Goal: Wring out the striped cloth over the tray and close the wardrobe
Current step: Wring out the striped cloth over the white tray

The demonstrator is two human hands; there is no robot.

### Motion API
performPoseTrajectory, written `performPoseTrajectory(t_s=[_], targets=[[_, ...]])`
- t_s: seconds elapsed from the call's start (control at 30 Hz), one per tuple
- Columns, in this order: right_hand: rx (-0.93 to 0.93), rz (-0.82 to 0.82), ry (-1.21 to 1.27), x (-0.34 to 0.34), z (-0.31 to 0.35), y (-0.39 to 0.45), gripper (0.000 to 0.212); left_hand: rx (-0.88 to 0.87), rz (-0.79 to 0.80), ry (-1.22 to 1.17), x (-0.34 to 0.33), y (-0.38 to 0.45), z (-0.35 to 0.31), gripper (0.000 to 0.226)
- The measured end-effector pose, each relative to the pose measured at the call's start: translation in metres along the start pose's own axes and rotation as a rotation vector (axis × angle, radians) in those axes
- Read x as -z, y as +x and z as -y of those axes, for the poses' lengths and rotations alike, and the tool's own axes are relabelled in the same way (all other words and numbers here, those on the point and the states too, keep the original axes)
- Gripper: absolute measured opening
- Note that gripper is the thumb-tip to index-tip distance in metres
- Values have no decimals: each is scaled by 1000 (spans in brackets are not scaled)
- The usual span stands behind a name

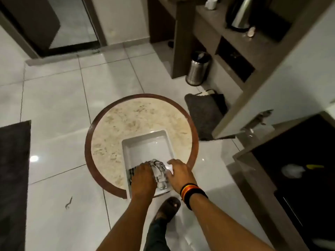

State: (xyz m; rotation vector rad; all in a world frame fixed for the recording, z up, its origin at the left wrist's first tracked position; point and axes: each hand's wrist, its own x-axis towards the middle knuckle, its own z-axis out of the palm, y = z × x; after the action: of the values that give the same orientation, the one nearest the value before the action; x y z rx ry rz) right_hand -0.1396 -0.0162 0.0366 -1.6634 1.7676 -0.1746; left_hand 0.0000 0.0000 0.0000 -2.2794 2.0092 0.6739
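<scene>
No legible text or labels.

Low in the frame, left hand (143, 178) closed on the bunched striped cloth (159, 172) inside the white tray (145, 142), right hand (179, 173) touching the cloth's right side, all on the round marble surface (130, 116).

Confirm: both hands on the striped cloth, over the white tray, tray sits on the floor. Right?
Not quite. The head view shows the white tray on the round table, not the floor. The rest holds: left hand and right hand are on the striped cloth over the tray.
</scene>
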Motion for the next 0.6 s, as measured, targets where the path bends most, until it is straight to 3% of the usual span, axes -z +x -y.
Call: performPoseTrajectory(t_s=[0.13, 0.23, 0.4, 0.47, 0.6], targets=[[-156, 136, 29, -34, 7, 39, 35, 34, 114, 126, -14, 35, 36, 55], [-217, 148, 39, -56, 6, 59, 34, -22, 204, 249, -28, 52, 50, 64], [-282, 137, -35, -87, 2, 78, 46, -71, 222, 402, -45, 66, 61, 32], [-282, 124, -90, -92, 0, 86, 42, -110, 198, 396, -42, 69, 63, 23], [-250, 136, -124, -83, 7, 92, 27, -126, 81, 145, -27, 68, 71, 21]])
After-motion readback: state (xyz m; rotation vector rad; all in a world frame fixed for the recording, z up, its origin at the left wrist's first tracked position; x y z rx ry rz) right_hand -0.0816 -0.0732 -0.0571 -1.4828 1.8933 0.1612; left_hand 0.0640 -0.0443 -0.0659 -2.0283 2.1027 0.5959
